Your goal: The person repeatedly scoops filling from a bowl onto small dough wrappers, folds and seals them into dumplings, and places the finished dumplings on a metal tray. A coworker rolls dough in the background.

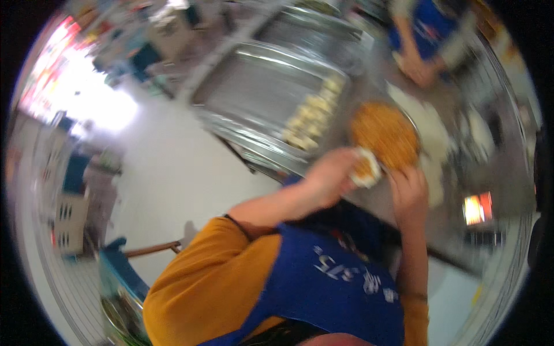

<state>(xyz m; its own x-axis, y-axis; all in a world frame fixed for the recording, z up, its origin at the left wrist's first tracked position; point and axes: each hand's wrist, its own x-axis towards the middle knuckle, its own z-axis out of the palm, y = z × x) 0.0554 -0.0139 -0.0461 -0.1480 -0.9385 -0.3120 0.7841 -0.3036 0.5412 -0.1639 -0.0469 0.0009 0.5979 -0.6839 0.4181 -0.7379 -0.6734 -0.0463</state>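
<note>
Cupped in my left hand (333,173) is a round white dough wrapper (373,177) with orange-brown filling at its middle. A large round bowl of orange filling (385,134) stands on the metal table just beyond it. My right hand (408,189) is at the near rim of this bowl, fingers bent together and pointing toward the filling. Whatever its fingertips grip is blurred and partly hidden. Pale flattened dough (430,124) lies along the right side of the bowl.
A large metal tray (248,86) at the left holds rows of small white dough pieces (313,120); another tray (311,34) is behind it. Across the table a co-worker in a blue apron (427,29) works with both hands. A lit screen (478,208) lies at the right.
</note>
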